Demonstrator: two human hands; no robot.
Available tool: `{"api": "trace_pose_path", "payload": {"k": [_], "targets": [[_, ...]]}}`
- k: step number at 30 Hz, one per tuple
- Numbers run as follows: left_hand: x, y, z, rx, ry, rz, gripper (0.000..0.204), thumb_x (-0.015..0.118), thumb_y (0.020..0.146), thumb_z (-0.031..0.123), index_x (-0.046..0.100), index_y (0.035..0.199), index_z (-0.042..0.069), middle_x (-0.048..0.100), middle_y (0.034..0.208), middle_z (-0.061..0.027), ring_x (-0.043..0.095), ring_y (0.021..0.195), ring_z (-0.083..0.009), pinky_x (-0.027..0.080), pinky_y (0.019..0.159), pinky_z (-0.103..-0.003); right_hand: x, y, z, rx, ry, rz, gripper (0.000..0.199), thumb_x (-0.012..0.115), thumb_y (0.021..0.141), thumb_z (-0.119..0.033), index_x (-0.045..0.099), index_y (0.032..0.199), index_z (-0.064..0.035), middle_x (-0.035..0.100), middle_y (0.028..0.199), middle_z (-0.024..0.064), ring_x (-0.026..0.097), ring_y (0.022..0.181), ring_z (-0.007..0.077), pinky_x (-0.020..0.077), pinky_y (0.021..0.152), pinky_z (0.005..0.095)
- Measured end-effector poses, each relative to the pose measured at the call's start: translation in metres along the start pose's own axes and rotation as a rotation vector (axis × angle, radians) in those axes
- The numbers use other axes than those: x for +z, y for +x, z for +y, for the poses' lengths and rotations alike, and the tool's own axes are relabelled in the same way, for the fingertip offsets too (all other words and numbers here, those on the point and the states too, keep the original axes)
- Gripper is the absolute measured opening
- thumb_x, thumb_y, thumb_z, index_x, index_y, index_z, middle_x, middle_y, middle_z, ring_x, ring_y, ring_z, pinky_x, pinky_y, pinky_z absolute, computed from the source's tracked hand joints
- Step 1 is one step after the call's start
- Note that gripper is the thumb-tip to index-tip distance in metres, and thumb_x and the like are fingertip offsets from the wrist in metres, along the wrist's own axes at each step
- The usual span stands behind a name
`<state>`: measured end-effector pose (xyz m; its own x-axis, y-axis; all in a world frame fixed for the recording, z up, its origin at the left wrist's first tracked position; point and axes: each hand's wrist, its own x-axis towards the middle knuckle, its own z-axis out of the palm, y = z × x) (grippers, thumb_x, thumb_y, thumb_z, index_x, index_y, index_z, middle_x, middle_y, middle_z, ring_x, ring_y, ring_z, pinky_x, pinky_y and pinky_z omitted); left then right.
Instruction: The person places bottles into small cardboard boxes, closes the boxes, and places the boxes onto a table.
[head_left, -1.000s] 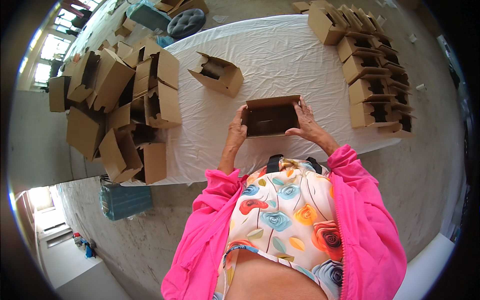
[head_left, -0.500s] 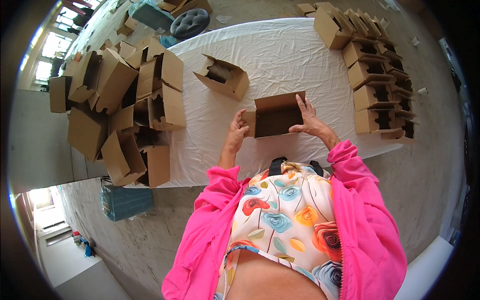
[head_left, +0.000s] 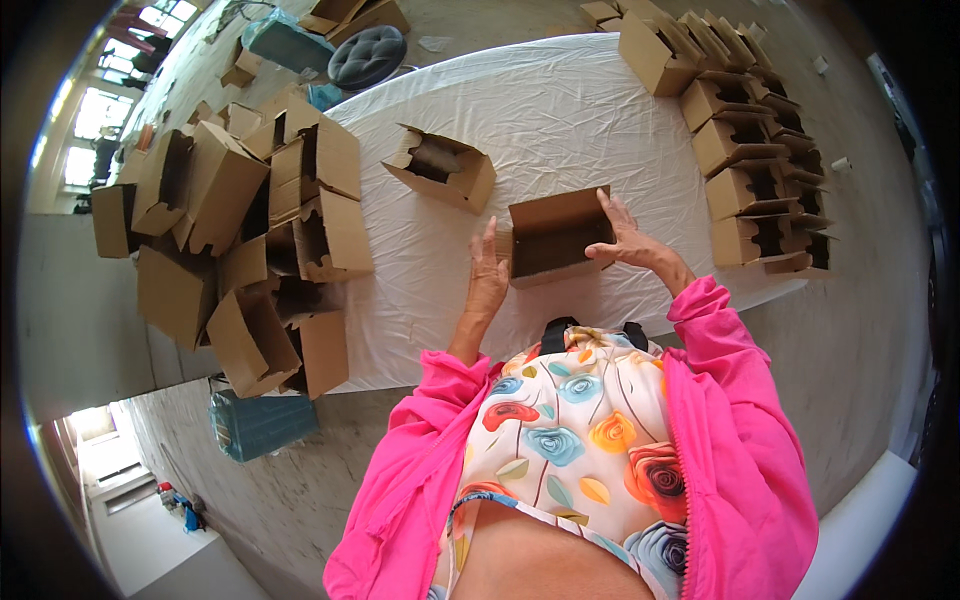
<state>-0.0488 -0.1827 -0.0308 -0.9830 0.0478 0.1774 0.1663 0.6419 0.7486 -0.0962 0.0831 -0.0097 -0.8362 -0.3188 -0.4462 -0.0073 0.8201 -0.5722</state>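
An open brown cardboard box (head_left: pixel 560 268) sits on the white-covered table in front of me, its back panel standing up and its inside in shadow. Beside its left end is my left hand (head_left: pixel 487 275), fingers stretched upward, next to a side flap. My right hand (head_left: pixel 640 248) is spread along the right end, with the thumb over the front right corner and the fingers reaching toward the back panel. Both hands look open; whether the right fingers press on the cardboard is hard to tell. Behind and to the left stands another open box (head_left: pixel 450 175), tilted in view.
A jumbled heap of open boxes (head_left: pixel 235 318) covers the table's left end. Stacked boxes in rows (head_left: pixel 735 240) line the right edge of the white cloth (head_left: pixel 560 100). Beyond the far left corner is a dark round tufted stool (head_left: pixel 367 57); a blue wrapped bundle (head_left: pixel 262 425) lies below the left end.
My left hand has left its pinch near the side flap, and its fingers now stretch upward. The right fingers have opened slightly outward at the box's right end. The view has shifted a little.
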Motion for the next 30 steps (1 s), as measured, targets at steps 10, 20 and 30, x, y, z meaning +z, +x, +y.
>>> {"api": "trace_pose_path", "payload": {"k": [10, 20, 30], "targets": [[-0.016, 0.004, -0.014, 0.282, 0.329, -0.371, 0.089, 0.076, 0.057, 0.033, 0.032, 0.131, 0.011, 0.021, 0.138, -0.0109, 0.025, 0.123, -0.0366, 0.022, 0.097, -0.054, -0.01, -0.016, -0.021, -0.03, -0.164, -0.095, 0.139, 0.079, 0.041, -0.055, -0.011, 0.137, -0.0091, -0.011, 0.137, 0.0313, -0.008, 0.129, 0.0444, 0.0099, 0.104, 0.0502], [-0.043, 0.094, -0.006, 0.339, 0.074, -0.009, 0.033, 0.054, 0.074, 0.005, 0.053, 0.106, 0.001, 0.053, 0.108, -0.0188, 0.048, 0.103, -0.036, 0.042, 0.085, -0.042, -0.005, -0.027, -0.026, -0.004, -0.276, -0.082, 0.142, 0.081, 0.039, -0.052, -0.013, 0.136, -0.0058, -0.01, 0.135, 0.0356, -0.004, 0.128, 0.0475, 0.0105, 0.105, 0.0486], [-0.06, 0.189, -0.041, -0.642, -0.532, -0.104, 0.021, 0.045, 0.075, 0.02, 0.053, 0.063, 0.005, 0.044, 0.05, -0.0025, 0.034, 0.045, -0.0164, 0.026, 0.045, -0.03, 0.004, -0.032, -0.018, -0.074, -0.149, 0.077, 0.138, 0.08, 0.04, -0.051, -0.008, 0.137, -0.007, -0.004, 0.136, 0.0342, -0.001, 0.128, 0.0471, 0.0142, 0.105, 0.0485]]}}
